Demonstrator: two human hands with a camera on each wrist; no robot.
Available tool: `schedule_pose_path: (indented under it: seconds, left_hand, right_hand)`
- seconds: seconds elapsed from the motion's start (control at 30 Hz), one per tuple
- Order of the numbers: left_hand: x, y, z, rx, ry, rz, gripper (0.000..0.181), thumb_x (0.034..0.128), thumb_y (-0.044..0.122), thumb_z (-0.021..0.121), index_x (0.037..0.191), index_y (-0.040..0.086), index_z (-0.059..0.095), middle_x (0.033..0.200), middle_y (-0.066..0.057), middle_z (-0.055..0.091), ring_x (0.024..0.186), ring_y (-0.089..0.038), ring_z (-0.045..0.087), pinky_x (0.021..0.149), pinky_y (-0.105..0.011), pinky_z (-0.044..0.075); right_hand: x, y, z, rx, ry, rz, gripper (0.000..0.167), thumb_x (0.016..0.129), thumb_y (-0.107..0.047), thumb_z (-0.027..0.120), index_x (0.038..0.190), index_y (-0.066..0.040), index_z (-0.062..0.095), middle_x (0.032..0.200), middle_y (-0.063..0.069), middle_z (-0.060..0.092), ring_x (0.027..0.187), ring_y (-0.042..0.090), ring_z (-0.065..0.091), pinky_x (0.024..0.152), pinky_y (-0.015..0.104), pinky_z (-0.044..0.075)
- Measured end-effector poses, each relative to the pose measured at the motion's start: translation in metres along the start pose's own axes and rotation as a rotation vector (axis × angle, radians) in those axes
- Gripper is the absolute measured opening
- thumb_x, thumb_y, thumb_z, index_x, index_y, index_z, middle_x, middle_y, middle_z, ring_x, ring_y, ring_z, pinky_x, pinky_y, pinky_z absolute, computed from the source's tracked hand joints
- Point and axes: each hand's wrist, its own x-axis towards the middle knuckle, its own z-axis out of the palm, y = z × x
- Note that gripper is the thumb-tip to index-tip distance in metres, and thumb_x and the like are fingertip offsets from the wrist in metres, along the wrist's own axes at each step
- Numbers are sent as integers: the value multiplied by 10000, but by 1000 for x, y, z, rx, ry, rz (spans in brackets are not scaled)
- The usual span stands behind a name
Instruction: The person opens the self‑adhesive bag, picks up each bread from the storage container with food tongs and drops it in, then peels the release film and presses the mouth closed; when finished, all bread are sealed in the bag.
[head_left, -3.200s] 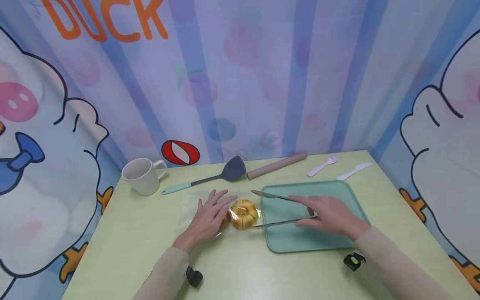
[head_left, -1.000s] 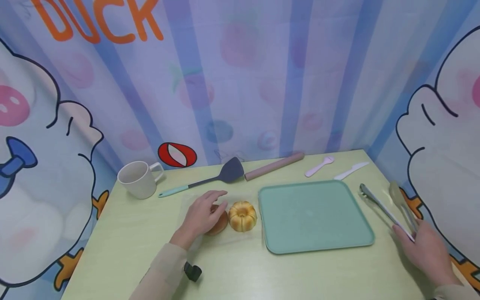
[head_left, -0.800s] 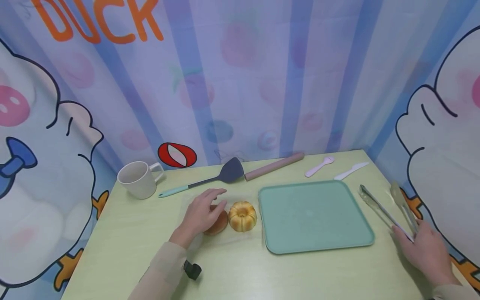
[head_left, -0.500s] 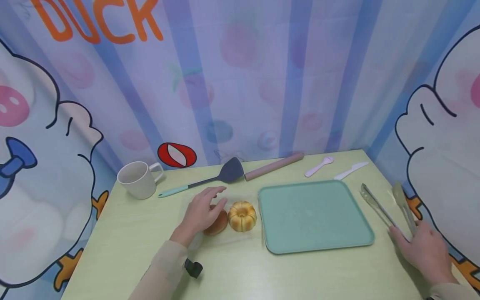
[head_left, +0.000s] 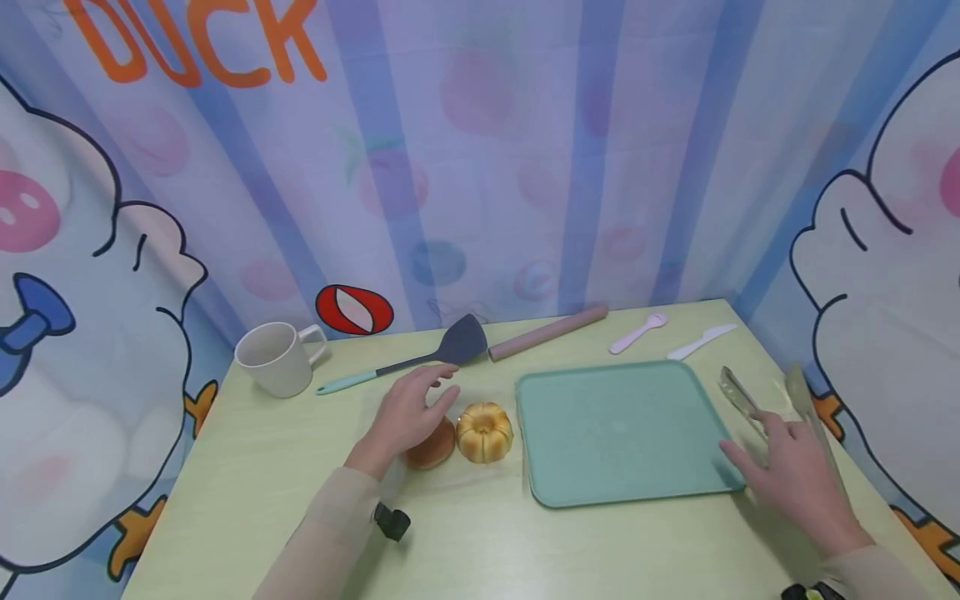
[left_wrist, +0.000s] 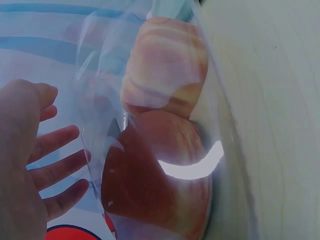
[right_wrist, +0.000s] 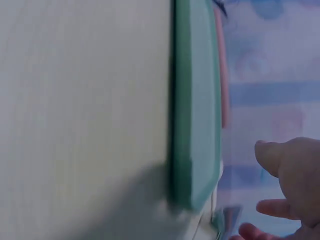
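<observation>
Two breads lie in a clear plastic bag: a golden ring-shaped one [head_left: 485, 432] and a round brown bun [head_left: 435, 447] to its left. My left hand [head_left: 402, 417] hovers over the bun with fingers spread; in the left wrist view the hand [left_wrist: 30, 160] is beside the bag, holding nothing. At the right, metal tongs [head_left: 801, 392] lie by the tray's right side. Over them is my right hand [head_left: 795, 479], fingers relaxed and apart, partly hiding them. The green tray [head_left: 630, 433] holds nothing.
Along the back stand or lie a mug [head_left: 276, 362], a spatula [head_left: 461, 342], a pink roller [head_left: 547, 333], a lilac spoon [head_left: 637, 333] and a white knife [head_left: 701, 342]. A printed curtain rises behind the table.
My right hand has let go of the tongs and moved left toward the tray's right edge. My left hand has shifted slightly up and right. The tongs stay at the right.
</observation>
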Motion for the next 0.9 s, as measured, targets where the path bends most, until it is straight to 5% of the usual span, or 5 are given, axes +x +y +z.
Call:
schedule_pose_path:
  seconds: [0.2, 0.5, 0.7, 0.9]
  left_hand:
    - [8, 3, 1, -44, -55, 1, 375, 1061, 325, 629, 1377, 127, 668, 1295, -95, 720, 1169, -304, 690, 993, -481, 563]
    - [20, 9, 4, -96, -167, -23, 435, 1071, 321, 618, 1466, 140, 600, 1390, -122, 664, 1278, -340, 620, 1068, -527, 512]
    - [33, 17, 8, -92, -233, 51, 374, 1104, 254, 560, 1473, 219, 613, 1462, -7, 622, 1388, -235, 549, 1162, -463, 444]
    - [45, 23, 14, -58, -344, 119, 394, 1129, 139, 456, 1479, 234, 609, 1485, -30, 594, 1415, -223, 521, 1175, -434, 431]
  right_hand:
    - [5, -53, 13, 88, -81, -177, 589, 1017, -348, 710, 1365, 100, 554, 1078, 252, 670, 906, 347, 681, 761, 534, 576]
    - [9, -116, 45, 262, -225, -296, 507, 1021, -331, 710, 1381, 4, 588, 895, -43, 652, 794, 71, 650, 709, 290, 561]
    - [8, -150, 64, 399, -349, -354, 549, 1043, -363, 671, 1432, 4, 545, 890, -66, 668, 773, 51, 661, 705, 269, 556]
    - [7, -175, 78, 604, -525, -293, 525, 1064, -282, 644, 1479, 8, 506, 914, 45, 749, 778, 196, 705, 656, 305, 554]
